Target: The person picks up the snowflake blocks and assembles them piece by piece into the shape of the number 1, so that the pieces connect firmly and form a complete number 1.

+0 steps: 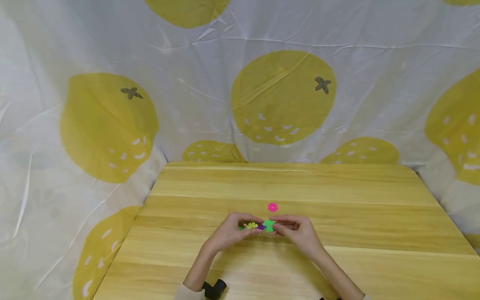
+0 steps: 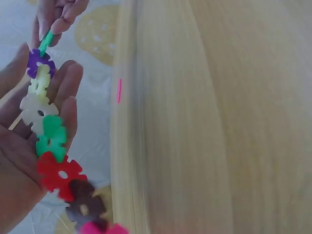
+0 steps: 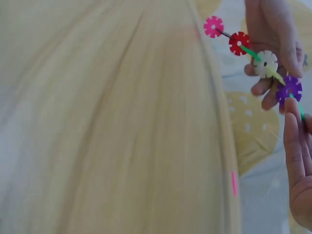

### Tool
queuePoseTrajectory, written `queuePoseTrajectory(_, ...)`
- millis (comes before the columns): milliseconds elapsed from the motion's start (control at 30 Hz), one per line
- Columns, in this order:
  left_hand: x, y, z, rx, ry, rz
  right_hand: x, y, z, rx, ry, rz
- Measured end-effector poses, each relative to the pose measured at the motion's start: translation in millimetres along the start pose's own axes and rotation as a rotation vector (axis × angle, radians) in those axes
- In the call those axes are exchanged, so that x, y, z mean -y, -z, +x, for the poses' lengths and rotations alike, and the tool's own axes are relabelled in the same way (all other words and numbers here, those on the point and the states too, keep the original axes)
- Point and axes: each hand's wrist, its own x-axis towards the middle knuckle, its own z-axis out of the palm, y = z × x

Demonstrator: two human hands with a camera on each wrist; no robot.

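A chain of interlocked, notched plastic discs runs across my left hand (image 1: 228, 231); its thumb and fingers hold it near the purple disc (image 3: 291, 89). From that disc the chain continues through a pale yellow disc (image 2: 41, 80), a white disc (image 2: 34, 113), a green disc (image 2: 51, 139), a red disc (image 2: 59, 174), a dark brown disc (image 2: 85, 207) and a pink disc (image 3: 213, 27). My right hand (image 1: 303, 234) pinches another green disc (image 1: 268, 226), which meets the purple one's edge. How deep their notches sit is hidden by fingers.
A loose pink disc (image 1: 272, 207) lies on the wooden table (image 1: 337, 187), just beyond the hands. Behind the table hangs a white cloth (image 1: 195, 83) with a lemon print. A black device (image 1: 215, 289) sits by the left wrist.
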Motion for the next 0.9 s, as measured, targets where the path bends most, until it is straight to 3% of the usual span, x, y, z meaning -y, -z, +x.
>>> queuePoseTrajectory(133,-4.3,-3.0,1.5,0.011,-0.011,0.042,0.9,-2.6,2.1,-0.038,-0.077,0.084)
queuePoseTrajectory(300,-7.5,-10.0,4.5,-0.061,-0.04,0.099,1.0,-8.0,5.7,-0.095,-0.158,0.152)
queuePoseTrajectory(500,-5.7,-15.8,8.2,-0.133,-0.078,0.062,0.5,-10.2,10.4,-0.132,-0.214,0.186)
queuePoseTrajectory(667,-2.3,-13.2,7.2,-0.12,-0.071,0.075,-1.1,-4.1,15.7,-0.086,-0.199,0.077)
queuePoseTrajectory(900,4.7,-7.4,3.2,-0.147,0.008,0.09,-6.8,19.3,31.9,-0.054,-0.168,-0.163)
